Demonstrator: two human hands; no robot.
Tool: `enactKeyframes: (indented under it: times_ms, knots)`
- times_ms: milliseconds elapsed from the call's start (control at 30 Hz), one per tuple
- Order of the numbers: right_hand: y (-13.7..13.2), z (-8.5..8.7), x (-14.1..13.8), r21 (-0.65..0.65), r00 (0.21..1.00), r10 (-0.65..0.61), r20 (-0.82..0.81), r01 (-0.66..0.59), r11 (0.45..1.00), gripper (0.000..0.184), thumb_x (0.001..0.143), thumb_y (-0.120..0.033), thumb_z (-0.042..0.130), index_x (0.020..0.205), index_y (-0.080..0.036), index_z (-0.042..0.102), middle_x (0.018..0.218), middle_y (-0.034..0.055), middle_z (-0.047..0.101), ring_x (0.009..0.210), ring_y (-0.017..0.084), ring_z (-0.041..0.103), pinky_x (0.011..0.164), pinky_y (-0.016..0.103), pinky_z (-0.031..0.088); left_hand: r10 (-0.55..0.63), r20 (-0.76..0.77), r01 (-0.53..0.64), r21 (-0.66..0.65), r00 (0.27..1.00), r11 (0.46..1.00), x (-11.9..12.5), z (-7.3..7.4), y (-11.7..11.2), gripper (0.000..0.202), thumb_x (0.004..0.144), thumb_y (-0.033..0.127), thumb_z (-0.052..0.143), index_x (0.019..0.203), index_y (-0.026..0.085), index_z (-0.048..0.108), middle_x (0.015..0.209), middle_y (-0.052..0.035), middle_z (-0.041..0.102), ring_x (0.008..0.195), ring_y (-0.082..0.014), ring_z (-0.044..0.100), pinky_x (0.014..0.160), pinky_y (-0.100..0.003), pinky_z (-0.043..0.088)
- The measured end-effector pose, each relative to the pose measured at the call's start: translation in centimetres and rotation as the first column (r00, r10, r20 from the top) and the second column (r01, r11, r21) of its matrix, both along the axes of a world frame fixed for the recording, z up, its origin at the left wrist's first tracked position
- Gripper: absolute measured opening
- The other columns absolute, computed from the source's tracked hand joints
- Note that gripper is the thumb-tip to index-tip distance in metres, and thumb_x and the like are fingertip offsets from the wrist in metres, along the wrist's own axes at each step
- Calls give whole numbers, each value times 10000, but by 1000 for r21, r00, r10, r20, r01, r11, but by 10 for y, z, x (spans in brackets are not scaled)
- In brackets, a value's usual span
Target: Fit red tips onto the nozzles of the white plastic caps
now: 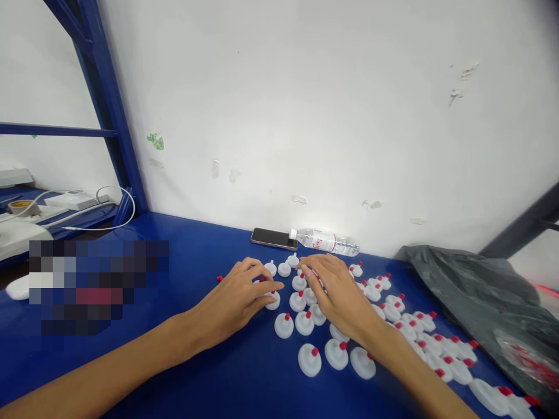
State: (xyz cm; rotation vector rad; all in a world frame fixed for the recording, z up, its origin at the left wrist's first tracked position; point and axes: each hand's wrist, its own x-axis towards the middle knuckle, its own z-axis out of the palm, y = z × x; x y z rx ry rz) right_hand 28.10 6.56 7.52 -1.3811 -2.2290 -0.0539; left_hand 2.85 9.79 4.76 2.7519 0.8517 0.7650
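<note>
Nearside of the clear bottle (326,241), left hand (239,293) half-curled at a red-tipped white piece (275,305), right hand (336,288) arched over neighbouring pieces (299,283), either grip unclear; light fingertip pinches should best avoid toppling any.

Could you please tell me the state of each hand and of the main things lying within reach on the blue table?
Left hand: fingers bent, grip unclear
Right hand: fingers reaching forward, grip unclear
Red-tipped white pieces: resting base down
White pieces without red tips: base down, nozzles bare
Phone: lying flat, screen dark
Bottle: on its side, capped
Dark plastic sheet: spread out, creased
</note>
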Motion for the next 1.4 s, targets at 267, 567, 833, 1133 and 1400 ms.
enactKeyframes:
  times_ms: [267,567,833,1133,1400]
  knots:
    - [30,-2,12,-120,993,18,115,-4,993,542,1124,-470,239,1415,-234,631,1483,107,621,1476,348,450,1191,652,321,355,-35,-356,-29,934,934,-34,42,29,324,1037,283,437,1045,164,738,1120,-118,700,1115,-304,554,993,-490,426]
    - [48,11,6,-131,989,102,106,-87,988,508,1119,-486,285,1288,-247,699,1335,71,726,1325,310,616,1176,630,382,267,-408,-436,-408,873,802,-69,51,41,210,984,360,668,1028,157,698,892,-7,717,758,-143,681,732,-328,587]
    - [7,14,5,39,1000,5,9,-5,999,375,1097,-413,418,1394,-252,580,1383,98,662,1331,309,583,1120,577,458,298,-419,-464,-379,858,801,-63,32,44,284,1004,387,639,1184,170,669,1155,-70,711,961,-192,704,847,-398,611]
    - [-9,8,-14,31,985,169,30,-169,985,236,1101,-204,398,1298,-267,512,1280,59,657,1159,240,645,974,461,563,365,-217,-413,-249,905,876,-46,39,31,144,1001,263,565,931,195,671,782,6,709,685,-153,665,668,-301,524]
    - [-13,-2,-18,57,975,221,-39,-219,974,471,1046,-249,570,1467,-289,362,1319,93,663,1128,244,679,905,428,623,92,64,-86,-98,994,991,-22,41,5,234,1014,268,537,1164,235,714,1002,-10,746,790,-144,641,745,-271,500]
